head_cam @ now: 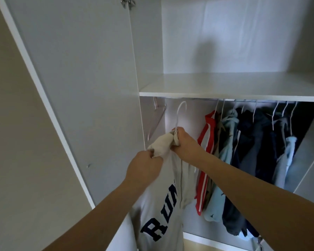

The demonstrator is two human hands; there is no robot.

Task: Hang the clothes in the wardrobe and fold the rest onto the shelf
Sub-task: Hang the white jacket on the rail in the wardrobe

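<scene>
Cream shirt (163, 211) with navy lettering hangs on a white hanger (179, 113) below the shelf (225, 87); left hand (143, 169) pinches its shoulder, right hand (185, 142) grips the collar and hanger neck.

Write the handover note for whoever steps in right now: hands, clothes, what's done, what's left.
Left hand: grips the shoulder of the grey shirt.
Right hand: grips the shirt's collar at the neck of the white hanger; its hook is just under the shelf, not clearly on the rail.
Done: a row of hung clothes at right, red one to pale blue one.
Left: hook this hanger on, let go. No folded clothes on the visible shelf part.
</scene>
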